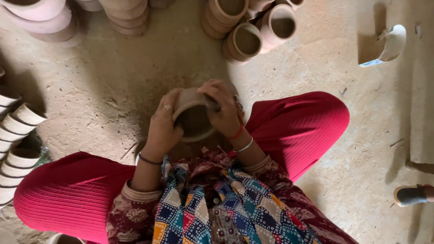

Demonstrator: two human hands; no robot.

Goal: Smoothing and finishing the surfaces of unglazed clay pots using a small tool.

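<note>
I sit cross-legged on a dirt floor in red trousers. Between my knees I hold a small unfired brown clay pot, its open mouth tilted toward me. My left hand cups the pot's left side, a ring on one finger. My right hand is wrapped over the rim on the right, fingers curled onto the edge, with red and white bangles at the wrist. Both hands are touching the pot.
Similar clay pots lie stacked at the top centre, more pots at the top left. Pale pots are rowed along the left edge. A white sandal lies top right; another person's foot is at the right.
</note>
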